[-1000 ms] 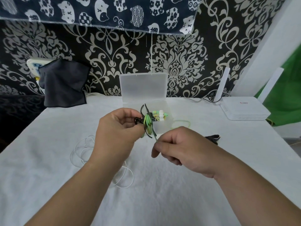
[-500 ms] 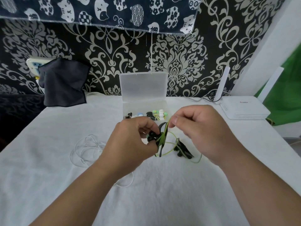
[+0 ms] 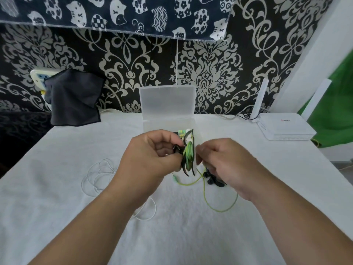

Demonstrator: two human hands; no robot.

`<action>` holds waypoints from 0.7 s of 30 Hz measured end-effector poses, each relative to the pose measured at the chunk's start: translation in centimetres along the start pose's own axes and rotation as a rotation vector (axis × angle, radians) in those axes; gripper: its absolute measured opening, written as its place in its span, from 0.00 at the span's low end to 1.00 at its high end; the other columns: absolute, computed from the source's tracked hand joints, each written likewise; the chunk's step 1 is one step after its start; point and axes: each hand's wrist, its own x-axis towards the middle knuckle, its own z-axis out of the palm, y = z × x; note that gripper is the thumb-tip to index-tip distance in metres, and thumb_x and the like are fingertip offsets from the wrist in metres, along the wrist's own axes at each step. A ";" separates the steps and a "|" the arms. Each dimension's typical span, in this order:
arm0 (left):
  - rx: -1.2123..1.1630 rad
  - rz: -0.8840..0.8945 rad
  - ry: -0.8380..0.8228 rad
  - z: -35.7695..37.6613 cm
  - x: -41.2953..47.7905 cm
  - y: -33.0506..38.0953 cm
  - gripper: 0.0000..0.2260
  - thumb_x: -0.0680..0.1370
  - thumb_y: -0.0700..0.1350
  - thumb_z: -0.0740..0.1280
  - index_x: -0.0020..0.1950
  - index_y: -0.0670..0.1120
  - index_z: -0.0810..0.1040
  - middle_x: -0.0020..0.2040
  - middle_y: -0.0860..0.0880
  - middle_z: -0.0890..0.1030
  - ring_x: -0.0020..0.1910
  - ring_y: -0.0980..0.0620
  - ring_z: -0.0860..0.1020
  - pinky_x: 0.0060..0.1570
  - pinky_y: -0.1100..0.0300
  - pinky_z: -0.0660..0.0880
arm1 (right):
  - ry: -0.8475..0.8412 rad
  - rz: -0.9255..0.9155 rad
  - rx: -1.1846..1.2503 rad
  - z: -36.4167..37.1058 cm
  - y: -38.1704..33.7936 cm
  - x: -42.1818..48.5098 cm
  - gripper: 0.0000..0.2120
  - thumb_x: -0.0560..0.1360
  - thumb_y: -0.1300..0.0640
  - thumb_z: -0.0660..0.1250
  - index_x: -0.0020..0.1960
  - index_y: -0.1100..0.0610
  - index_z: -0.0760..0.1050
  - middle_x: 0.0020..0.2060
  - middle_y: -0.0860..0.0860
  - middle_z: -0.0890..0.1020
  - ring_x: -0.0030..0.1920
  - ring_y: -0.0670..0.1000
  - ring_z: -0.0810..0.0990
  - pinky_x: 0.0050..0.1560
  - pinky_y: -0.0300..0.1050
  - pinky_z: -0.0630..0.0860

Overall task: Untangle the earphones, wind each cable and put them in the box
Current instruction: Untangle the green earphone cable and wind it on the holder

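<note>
Head view looked down on a table spread with a white, slightly nubbly cloth, set against a wall of black wallpaper with a cream damask pattern. Dark blue fabric printed with white cats hung along the top. At the left a dark grey cloth draped over a pale wall socket. At the right a green sheet showed past a white wall edge.

A translucent box stood at the table's far middle, its lid upright against the wall, with small coloured pieces inside. A white router with raised antennas sat to the right and carried a small red logo, too small to read.

The left hand held the green earphones just in front of the box, thumb and curled fingers pinching a coil of green cable with black parts. The right hand was blurred. Its fingers were curled, with the tips at the coil's right edge and a loose green strand running up into them. The rest of that strand looped over the cloth below, with its plug lying near the left hand. Black earbuds rested on the cloth under the right hand. The white earphones lay in loose loops to the left, partly beneath the left forearm.
</note>
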 end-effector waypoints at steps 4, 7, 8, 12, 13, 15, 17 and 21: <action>-0.064 -0.013 0.139 -0.2 0.3 -0.3 0.09 0.62 0.34 0.68 0.40 0.43 0.81 0.32 0.44 0.81 0.29 0.51 0.76 0.33 0.64 0.75 | -0.242 0.023 0.009 1.1 -0.3 -0.6 0.17 0.83 0.55 0.60 0.39 0.56 0.82 0.26 0.47 0.68 0.26 0.46 0.64 0.32 0.40 0.61; 0.002 -0.023 0.203 -0.4 0.4 -0.4 0.09 0.65 0.31 0.71 0.42 0.40 0.81 0.33 0.44 0.82 0.30 0.50 0.78 0.34 0.63 0.76 | -0.295 0.017 0.011 1.1 -0.6 -0.8 0.15 0.83 0.54 0.61 0.43 0.57 0.82 0.29 0.49 0.69 0.27 0.45 0.65 0.30 0.36 0.62; 0.043 -0.018 0.218 -0.4 0.4 -0.4 0.09 0.67 0.29 0.71 0.42 0.41 0.81 0.33 0.45 0.82 0.31 0.51 0.78 0.35 0.62 0.77 | -0.297 0.010 0.005 1.0 -0.7 -0.9 0.15 0.82 0.54 0.61 0.44 0.57 0.83 0.30 0.50 0.69 0.27 0.46 0.65 0.30 0.36 0.62; 0.193 0.021 0.263 -0.4 0.4 -0.4 0.10 0.69 0.29 0.71 0.42 0.43 0.82 0.31 0.49 0.82 0.31 0.53 0.78 0.34 0.64 0.77 | -0.279 0.021 0.082 0.7 -0.9 -1.1 0.14 0.82 0.57 0.62 0.42 0.61 0.81 0.24 0.47 0.67 0.26 0.46 0.62 0.29 0.37 0.60; 0.218 0.030 0.279 -0.3 0.4 -0.4 0.09 0.69 0.30 0.72 0.41 0.43 0.82 0.31 0.50 0.82 0.31 0.54 0.78 0.33 0.66 0.76 | -0.275 0.032 0.113 0.6 -1.1 -1.2 0.15 0.82 0.58 0.62 0.41 0.61 0.80 0.23 0.46 0.66 0.25 0.46 0.61 0.29 0.38 0.59; 0.297 0.058 0.311 -0.3 0.4 -0.4 0.09 0.67 0.32 0.74 0.41 0.46 0.82 0.31 0.52 0.82 0.31 0.56 0.77 0.33 0.68 0.76 | -0.252 0.046 0.169 0.5 -1.3 -1.3 0.16 0.82 0.57 0.62 0.40 0.61 0.80 0.23 0.47 0.66 0.25 0.47 0.61 0.28 0.38 0.58; 0.422 0.111 0.323 -0.4 0.3 -0.6 0.09 0.66 0.36 0.75 0.40 0.50 0.81 0.32 0.54 0.81 0.32 0.60 0.76 0.34 0.71 0.74 | -0.201 0.060 0.209 0.5 -1.4 -1.3 0.16 0.82 0.57 0.62 0.39 0.61 0.80 0.24 0.48 0.67 0.25 0.47 0.60 0.26 0.38 0.57; 0.704 0.215 0.291 -0.4 0.0 -0.9 0.12 0.67 0.38 0.75 0.40 0.54 0.79 0.37 0.58 0.81 0.41 0.60 0.78 0.41 0.71 0.73 | -0.159 0.061 0.223 0.5 -1.7 -1.4 0.15 0.82 0.58 0.62 0.40 0.61 0.79 0.24 0.49 0.67 0.23 0.47 0.60 0.25 0.38 0.57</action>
